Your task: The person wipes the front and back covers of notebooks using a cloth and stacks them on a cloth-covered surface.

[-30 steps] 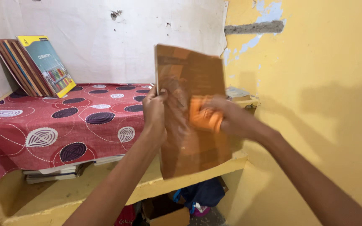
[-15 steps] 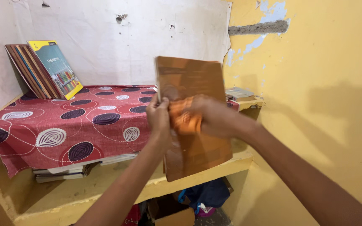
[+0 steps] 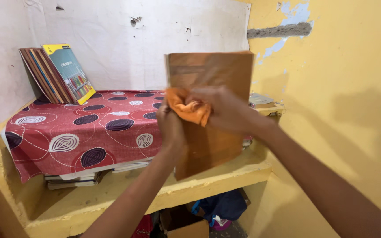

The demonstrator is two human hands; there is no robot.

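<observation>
A red patterned cloth (image 3: 67, 132) covers the yellow shelf (image 3: 217, 176), with leaning books (image 3: 54, 75) at its back left. In front, a brown book (image 3: 212, 105) stands upright in the air, long axis vertical, cover facing the camera. The left hand (image 3: 170, 125) grips its left edge, while the right hand (image 3: 221, 108) presses a bunched orange rag (image 3: 186, 105) against the cover.
</observation>
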